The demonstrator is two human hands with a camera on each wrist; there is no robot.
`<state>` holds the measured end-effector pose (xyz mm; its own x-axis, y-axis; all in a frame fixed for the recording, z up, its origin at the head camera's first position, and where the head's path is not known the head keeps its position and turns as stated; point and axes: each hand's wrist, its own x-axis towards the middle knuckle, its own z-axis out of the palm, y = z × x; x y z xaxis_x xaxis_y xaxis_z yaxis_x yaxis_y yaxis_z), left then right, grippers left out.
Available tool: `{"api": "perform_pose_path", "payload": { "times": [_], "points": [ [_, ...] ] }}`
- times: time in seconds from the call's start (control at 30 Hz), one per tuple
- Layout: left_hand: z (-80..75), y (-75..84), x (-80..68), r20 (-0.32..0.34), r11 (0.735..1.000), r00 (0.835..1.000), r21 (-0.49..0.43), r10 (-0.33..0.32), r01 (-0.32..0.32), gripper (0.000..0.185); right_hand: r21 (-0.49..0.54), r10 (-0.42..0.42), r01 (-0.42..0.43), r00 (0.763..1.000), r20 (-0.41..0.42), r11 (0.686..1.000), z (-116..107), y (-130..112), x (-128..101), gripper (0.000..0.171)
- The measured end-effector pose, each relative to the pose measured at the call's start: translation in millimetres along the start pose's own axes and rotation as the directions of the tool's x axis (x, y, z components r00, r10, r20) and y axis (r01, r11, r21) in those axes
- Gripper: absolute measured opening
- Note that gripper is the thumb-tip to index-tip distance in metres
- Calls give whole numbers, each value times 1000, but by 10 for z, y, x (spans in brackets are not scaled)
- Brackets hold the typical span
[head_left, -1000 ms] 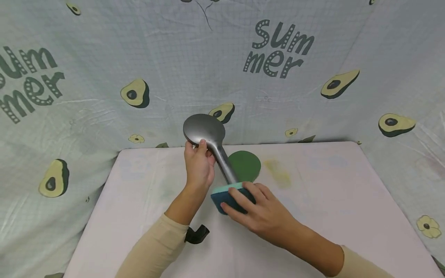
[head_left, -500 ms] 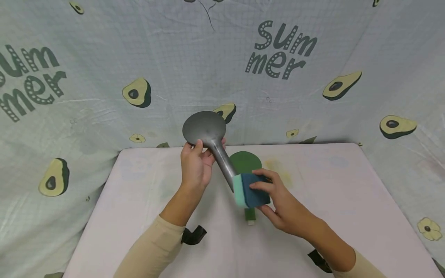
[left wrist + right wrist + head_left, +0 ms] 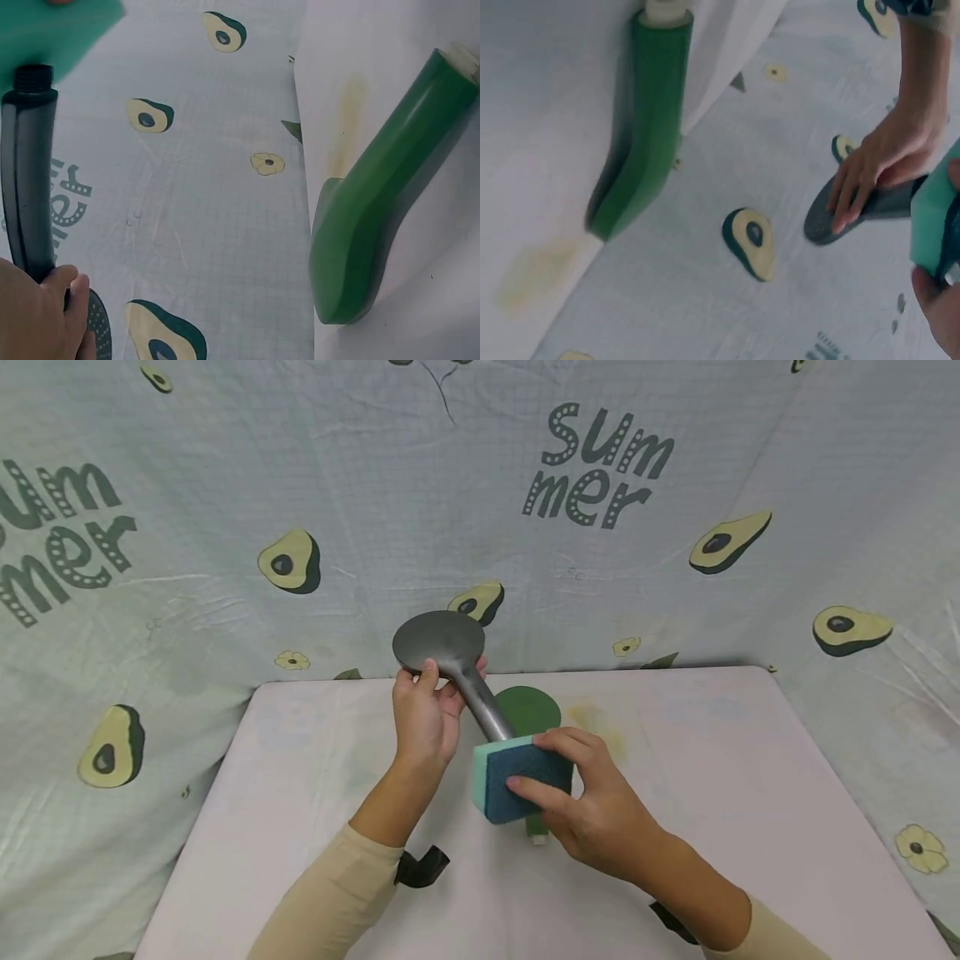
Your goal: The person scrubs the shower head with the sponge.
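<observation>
My left hand (image 3: 441,683) grips a grey shower head (image 3: 438,643) by the neck just under its round disc, lifted above the table; the same grip shows in the left wrist view (image 3: 41,311) on the dark handle (image 3: 28,172). My right hand (image 3: 551,768) pinches a blue-and-teal sponge (image 3: 517,777) against the lower end of that handle, thumb on top and fingers on the blue face. The sponge (image 3: 934,217) hides the handle's end. A green shower head (image 3: 528,708) lies on the table behind the sponge, also in both wrist views (image 3: 375,202) (image 3: 641,135).
The pale pink table (image 3: 750,793) carries a yellowish stain (image 3: 600,731) to the right of the green shower head. A light cloth backdrop (image 3: 300,485) printed with avocados and "Summer" rises right behind and beside the table. Black wrist straps (image 3: 423,864) sit on my sleeves.
My right hand swung the sponge from under the handle's end out to the right, then back onto the handle's end. The grey shower head's disc tipped a little flatter; the left hand's grip stayed.
</observation>
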<state>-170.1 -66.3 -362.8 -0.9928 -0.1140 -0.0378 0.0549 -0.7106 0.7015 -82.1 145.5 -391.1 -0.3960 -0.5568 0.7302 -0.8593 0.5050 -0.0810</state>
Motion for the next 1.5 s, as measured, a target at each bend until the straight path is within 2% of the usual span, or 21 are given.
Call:
{"api": "perform_pose_path", "payload": {
  "times": [0.1, 0.2, 0.33, 0.47, 0.67, 0.93, 1.07, 1.2, 1.33, 1.5],
  "points": [
    [8, -8, 12, -12, 1000, 1000, 1, -16, 16, 47, -83, -109, 101, 989, -103, 991, 64, -29, 61, 21],
    [14, -2, 19, -20, 999, 999, -4, -37, 37, 47, -128, -194, 171, 961, -199, 977, 149, 32, 42, 19],
    [9, 38, 9, -47, 998, 997, -9, -57, 56, 46, -114, -222, 201, 948, -229, 973, 228, 152, -62, 14],
    [-7, 110, -1, -53, 998, 997, -13, -56, 56, 45, -79, -187, 174, 961, -205, 982, 230, 254, -180, 8],
    [-55, 203, -12, -15, 998, 998, -7, -57, 57, 43, -69, -89, 83, 991, -103, 994, 124, 356, -317, 21],
    [-258, 277, 7, 23, 985, 995, 140, -101, 97, 48, -38, 93, -94, 995, -33, 995, -56, 478, -416, 38],
    [-393, 306, 13, 52, 964, 988, 232, -145, 129, 52, -31, 163, -163, 987, 8, 986, -145, 565, -447, 45],
    [-508, 310, 25, 61, 933, 983, 328, -175, 146, 51, -48, 251, -248, 967, 54, 967, -223, 667, -478, 55],
    [-614, 291, 38, 42, 891, 980, 424, -197, 161, 50, -64, 323, -318, 941, 105, 946, -285, 791, -499, 63],
    [-761, 256, 56, -8, 817, 973, 542, -229, 196, 46, -75, 352, -345, 927, 131, 936, -357, 964, -523, 60]
  ]
}}
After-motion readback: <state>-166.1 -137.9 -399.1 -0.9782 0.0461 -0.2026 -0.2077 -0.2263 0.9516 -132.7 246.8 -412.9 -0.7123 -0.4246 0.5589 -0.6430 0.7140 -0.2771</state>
